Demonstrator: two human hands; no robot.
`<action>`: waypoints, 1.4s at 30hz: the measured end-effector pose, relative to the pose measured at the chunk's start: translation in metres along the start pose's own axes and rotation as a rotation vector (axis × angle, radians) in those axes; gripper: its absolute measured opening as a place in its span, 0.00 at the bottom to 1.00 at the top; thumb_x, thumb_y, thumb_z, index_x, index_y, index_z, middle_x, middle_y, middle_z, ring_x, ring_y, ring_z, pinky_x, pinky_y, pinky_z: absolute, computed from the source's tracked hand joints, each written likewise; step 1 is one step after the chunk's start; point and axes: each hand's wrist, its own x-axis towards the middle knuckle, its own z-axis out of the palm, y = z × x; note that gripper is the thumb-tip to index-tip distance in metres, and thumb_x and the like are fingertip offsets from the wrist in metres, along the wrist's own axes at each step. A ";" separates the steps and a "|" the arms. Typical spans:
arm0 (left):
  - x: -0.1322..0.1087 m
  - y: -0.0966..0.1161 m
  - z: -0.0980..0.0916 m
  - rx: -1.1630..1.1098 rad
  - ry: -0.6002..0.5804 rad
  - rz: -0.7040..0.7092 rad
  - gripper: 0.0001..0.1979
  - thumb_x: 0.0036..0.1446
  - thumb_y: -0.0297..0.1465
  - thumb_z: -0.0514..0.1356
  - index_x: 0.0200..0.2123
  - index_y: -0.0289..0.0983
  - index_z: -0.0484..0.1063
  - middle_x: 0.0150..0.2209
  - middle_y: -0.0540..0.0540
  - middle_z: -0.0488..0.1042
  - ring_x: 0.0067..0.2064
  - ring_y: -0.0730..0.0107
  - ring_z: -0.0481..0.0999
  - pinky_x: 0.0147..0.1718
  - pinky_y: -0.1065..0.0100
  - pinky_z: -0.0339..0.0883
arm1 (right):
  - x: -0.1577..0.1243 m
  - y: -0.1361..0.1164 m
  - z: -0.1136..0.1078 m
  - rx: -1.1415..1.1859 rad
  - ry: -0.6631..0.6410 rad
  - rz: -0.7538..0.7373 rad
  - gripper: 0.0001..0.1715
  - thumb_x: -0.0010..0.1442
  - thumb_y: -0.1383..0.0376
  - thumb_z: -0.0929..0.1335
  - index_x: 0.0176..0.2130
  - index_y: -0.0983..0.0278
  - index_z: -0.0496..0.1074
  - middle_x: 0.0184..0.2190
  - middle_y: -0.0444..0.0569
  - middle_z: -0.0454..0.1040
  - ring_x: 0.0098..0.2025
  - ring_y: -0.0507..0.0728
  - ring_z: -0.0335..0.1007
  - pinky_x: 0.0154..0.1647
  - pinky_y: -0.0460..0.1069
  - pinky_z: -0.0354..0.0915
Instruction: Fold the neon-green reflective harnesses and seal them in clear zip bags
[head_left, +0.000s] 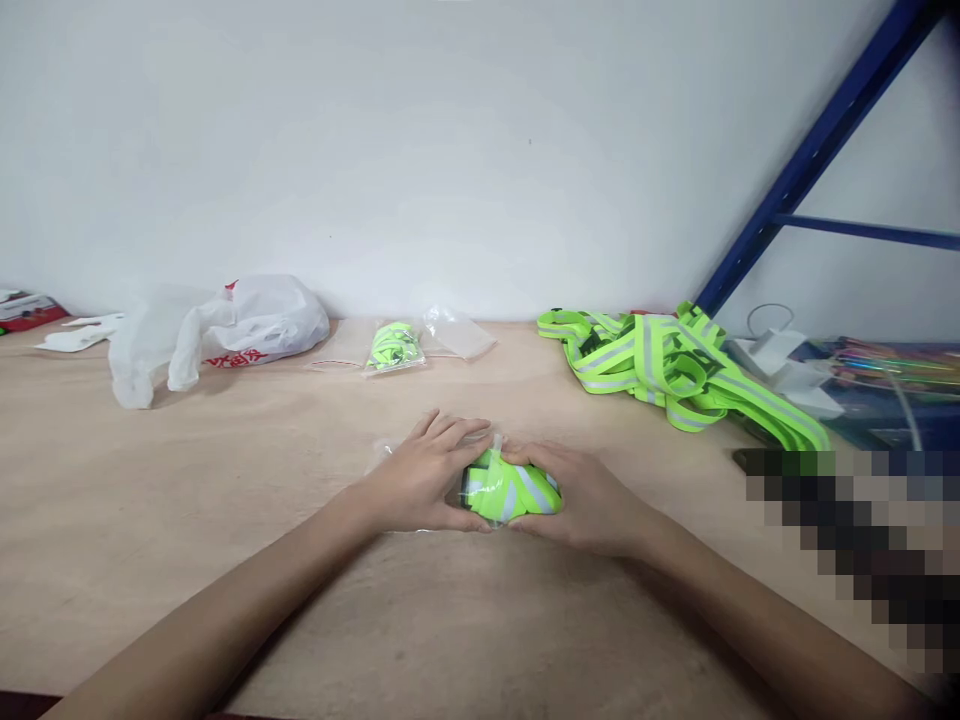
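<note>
A folded bundle of neon-yellow reflective strap (525,490) with silver stripes sits between my two hands, low over the middle of the table. My right hand (592,500) grips its right end, thumb and fingers on opposite sides. On the left, my left hand (420,475) is closed around a clear plastic bag (380,453) and the bundle's left end. Clear film covers that left part of the bundle, while its right part is outside the film. My left palm hides most of the bag.
Loose reflective straps (645,360) are heaped at the back right. A bagged strap (394,345) lies at the back centre beside flat clear bags (454,335). A white carrier bag (274,315) stands back left. A blue metal frame (814,165) rises at right, near blurred packets (892,365).
</note>
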 end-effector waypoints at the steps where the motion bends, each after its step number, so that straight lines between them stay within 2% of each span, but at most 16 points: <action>1: 0.000 0.002 0.000 -0.006 -0.009 0.016 0.45 0.52 0.58 0.63 0.67 0.43 0.59 0.66 0.36 0.62 0.66 0.45 0.60 0.67 0.41 0.41 | 0.000 -0.001 -0.001 0.011 -0.007 0.001 0.32 0.51 0.56 0.76 0.53 0.60 0.71 0.54 0.55 0.76 0.55 0.66 0.73 0.53 0.59 0.69; 5: 0.001 0.006 0.005 -0.053 -0.017 0.069 0.45 0.53 0.57 0.63 0.67 0.40 0.58 0.65 0.36 0.64 0.65 0.49 0.64 0.68 0.44 0.40 | 0.003 -0.006 -0.001 0.075 -0.024 -0.020 0.29 0.52 0.56 0.76 0.51 0.59 0.72 0.52 0.52 0.76 0.54 0.65 0.73 0.53 0.58 0.68; 9: 0.001 0.005 0.013 -0.110 -0.017 0.044 0.48 0.52 0.58 0.63 0.69 0.41 0.54 0.66 0.36 0.62 0.66 0.48 0.62 0.68 0.43 0.39 | 0.004 -0.004 0.003 0.134 -0.002 -0.049 0.30 0.51 0.58 0.77 0.53 0.59 0.72 0.55 0.53 0.73 0.56 0.64 0.70 0.56 0.58 0.67; 14: 0.001 0.003 0.014 -0.171 -0.021 0.022 0.45 0.54 0.55 0.63 0.69 0.42 0.55 0.66 0.37 0.64 0.65 0.49 0.65 0.68 0.45 0.41 | 0.002 -0.004 -0.004 0.174 -0.134 -0.124 0.35 0.56 0.63 0.72 0.61 0.58 0.65 0.60 0.54 0.66 0.62 0.65 0.63 0.62 0.60 0.63; 16: 0.002 0.002 0.014 -0.197 -0.013 0.042 0.44 0.54 0.55 0.64 0.69 0.43 0.55 0.65 0.39 0.65 0.64 0.50 0.66 0.67 0.46 0.43 | 0.001 -0.004 -0.008 0.183 -0.156 -0.131 0.34 0.56 0.65 0.71 0.61 0.58 0.64 0.60 0.53 0.65 0.62 0.64 0.63 0.62 0.59 0.63; 18: 0.003 0.001 0.014 -0.210 -0.011 0.052 0.43 0.54 0.54 0.64 0.68 0.44 0.56 0.65 0.40 0.66 0.63 0.51 0.67 0.67 0.47 0.43 | 0.001 -0.003 -0.007 0.188 -0.109 -0.117 0.33 0.55 0.64 0.72 0.59 0.58 0.65 0.57 0.53 0.66 0.60 0.63 0.65 0.60 0.59 0.64; 21: 0.003 -0.001 0.015 -0.207 -0.009 0.048 0.42 0.54 0.54 0.64 0.67 0.45 0.58 0.64 0.41 0.66 0.63 0.52 0.67 0.67 0.47 0.41 | 0.001 0.004 0.003 0.195 0.035 -0.079 0.33 0.49 0.63 0.76 0.53 0.59 0.65 0.53 0.54 0.68 0.56 0.63 0.67 0.56 0.58 0.67; 24: 0.003 -0.002 0.015 -0.178 0.007 0.037 0.40 0.55 0.53 0.64 0.66 0.43 0.60 0.63 0.41 0.68 0.62 0.52 0.68 0.66 0.49 0.48 | 0.002 0.009 0.017 0.179 0.137 0.004 0.33 0.46 0.62 0.78 0.49 0.59 0.65 0.49 0.52 0.71 0.51 0.62 0.70 0.51 0.56 0.69; 27: 0.004 -0.001 0.014 -0.138 0.036 -0.007 0.36 0.56 0.50 0.64 0.64 0.41 0.65 0.61 0.41 0.70 0.59 0.52 0.70 0.61 0.52 0.57 | 0.002 0.011 0.024 0.113 0.180 0.083 0.30 0.48 0.59 0.78 0.47 0.60 0.67 0.48 0.51 0.73 0.49 0.62 0.72 0.49 0.57 0.69; 29: 0.005 0.000 0.014 -0.118 0.048 -0.039 0.34 0.56 0.48 0.64 0.62 0.41 0.67 0.60 0.41 0.71 0.58 0.51 0.71 0.61 0.51 0.57 | 0.002 0.013 0.021 0.083 0.162 0.081 0.28 0.50 0.57 0.77 0.48 0.60 0.69 0.50 0.53 0.74 0.51 0.64 0.72 0.51 0.58 0.69; 32: 0.005 -0.001 0.017 -0.101 0.058 -0.064 0.34 0.55 0.47 0.65 0.62 0.41 0.68 0.60 0.40 0.72 0.59 0.50 0.70 0.63 0.49 0.54 | 0.000 0.019 0.007 0.098 0.020 0.006 0.31 0.52 0.55 0.76 0.53 0.59 0.71 0.54 0.54 0.74 0.56 0.66 0.70 0.56 0.61 0.67; 35: 0.004 -0.003 0.022 -0.080 0.072 -0.096 0.37 0.53 0.51 0.65 0.62 0.39 0.67 0.62 0.37 0.69 0.61 0.48 0.68 0.62 0.50 0.57 | -0.002 0.025 -0.008 0.130 -0.088 -0.050 0.34 0.53 0.54 0.76 0.57 0.57 0.71 0.58 0.52 0.73 0.61 0.66 0.67 0.61 0.63 0.63; 39: 0.002 -0.008 0.024 -0.052 0.068 -0.102 0.41 0.52 0.55 0.64 0.64 0.40 0.65 0.62 0.35 0.67 0.61 0.45 0.68 0.60 0.47 0.57 | -0.004 0.027 -0.008 0.103 -0.058 -0.065 0.34 0.55 0.56 0.75 0.59 0.58 0.70 0.58 0.54 0.73 0.61 0.66 0.66 0.62 0.63 0.63; 42: 0.000 -0.011 0.022 -0.077 0.022 -0.015 0.48 0.48 0.56 0.67 0.66 0.39 0.61 0.62 0.35 0.68 0.60 0.44 0.68 0.60 0.48 0.57 | -0.002 0.026 0.002 0.082 0.006 -0.108 0.35 0.54 0.61 0.75 0.60 0.60 0.70 0.59 0.55 0.72 0.61 0.65 0.67 0.61 0.62 0.64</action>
